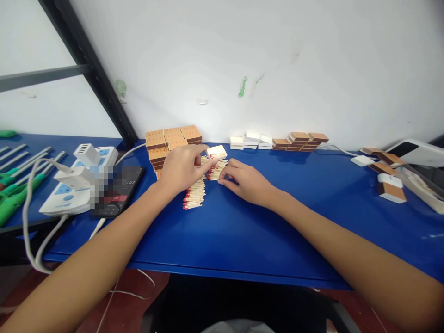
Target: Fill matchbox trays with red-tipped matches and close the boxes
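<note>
My left hand (180, 169) pinches a small white matchbox tray (216, 151) between thumb and fingers, tilted above the matches. Just right of it, my right hand (247, 181) has its fingers curled and its thumb and fingertips closed at the ends of a small bunch of red-tipped matches (213, 172). A longer heap of matches (194, 194) lies below my left hand on the blue table. Behind that hand stands a stack of closed brown matchboxes (157, 144), partly hidden by it.
White trays (251, 139) and brown matchbox sleeves (300, 141) stand along the wall. More box parts (391, 190) lie scattered at the right near a white device (421, 151). At left are a phone (126, 185), a power strip (62, 196) with cables, and green-handled tools (17, 199).
</note>
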The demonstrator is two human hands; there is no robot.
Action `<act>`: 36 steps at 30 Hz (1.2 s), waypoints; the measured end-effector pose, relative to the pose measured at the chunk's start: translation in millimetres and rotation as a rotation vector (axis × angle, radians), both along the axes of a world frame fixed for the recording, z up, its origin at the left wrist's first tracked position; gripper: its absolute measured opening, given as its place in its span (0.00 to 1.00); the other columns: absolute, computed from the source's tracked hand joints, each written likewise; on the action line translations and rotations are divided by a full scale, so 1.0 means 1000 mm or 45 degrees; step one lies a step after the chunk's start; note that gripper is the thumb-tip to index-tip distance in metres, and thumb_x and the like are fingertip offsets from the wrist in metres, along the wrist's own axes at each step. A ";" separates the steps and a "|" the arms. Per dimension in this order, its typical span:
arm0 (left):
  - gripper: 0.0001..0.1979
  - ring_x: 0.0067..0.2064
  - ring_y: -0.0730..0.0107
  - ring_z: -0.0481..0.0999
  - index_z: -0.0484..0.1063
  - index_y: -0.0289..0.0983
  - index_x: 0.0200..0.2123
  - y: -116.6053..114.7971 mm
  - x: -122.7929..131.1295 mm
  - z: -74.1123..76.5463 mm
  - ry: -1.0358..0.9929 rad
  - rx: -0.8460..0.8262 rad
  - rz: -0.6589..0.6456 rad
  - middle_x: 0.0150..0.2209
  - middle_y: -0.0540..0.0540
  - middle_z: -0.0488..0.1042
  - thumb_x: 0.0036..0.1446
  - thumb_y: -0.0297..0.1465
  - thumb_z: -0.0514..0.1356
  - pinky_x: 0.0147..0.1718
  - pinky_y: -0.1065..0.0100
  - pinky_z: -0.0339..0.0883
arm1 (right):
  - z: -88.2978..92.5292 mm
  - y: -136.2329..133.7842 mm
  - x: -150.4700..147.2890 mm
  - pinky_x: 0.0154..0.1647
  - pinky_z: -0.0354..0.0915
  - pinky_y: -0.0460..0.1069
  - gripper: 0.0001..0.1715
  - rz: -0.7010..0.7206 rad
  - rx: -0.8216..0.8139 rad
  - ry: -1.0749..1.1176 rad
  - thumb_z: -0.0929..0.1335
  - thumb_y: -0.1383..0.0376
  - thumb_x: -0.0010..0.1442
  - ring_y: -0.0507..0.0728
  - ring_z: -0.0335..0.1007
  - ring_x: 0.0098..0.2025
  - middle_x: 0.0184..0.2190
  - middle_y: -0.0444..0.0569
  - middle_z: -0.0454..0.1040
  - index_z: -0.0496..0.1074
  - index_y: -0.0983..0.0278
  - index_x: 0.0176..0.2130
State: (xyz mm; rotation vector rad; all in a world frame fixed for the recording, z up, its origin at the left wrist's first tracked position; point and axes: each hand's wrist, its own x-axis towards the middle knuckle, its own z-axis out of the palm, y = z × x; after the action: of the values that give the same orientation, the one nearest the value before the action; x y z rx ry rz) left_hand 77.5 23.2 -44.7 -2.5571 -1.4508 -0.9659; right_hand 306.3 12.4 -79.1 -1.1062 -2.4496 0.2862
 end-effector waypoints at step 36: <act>0.16 0.31 0.65 0.77 0.80 0.39 0.45 -0.001 0.003 -0.009 0.121 -0.055 -0.256 0.29 0.48 0.79 0.64 0.45 0.64 0.31 0.66 0.60 | 0.021 0.004 0.011 0.39 0.61 0.52 0.07 -0.173 0.236 -0.063 0.62 0.65 0.73 0.59 0.68 0.38 0.45 0.54 0.70 0.68 0.62 0.45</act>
State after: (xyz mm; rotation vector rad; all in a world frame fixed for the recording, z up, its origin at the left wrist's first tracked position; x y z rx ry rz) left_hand 80.7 22.6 -53.7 -2.7806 -1.2233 -0.8281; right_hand 317.5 16.2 -58.0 -1.2028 -2.3731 -0.0105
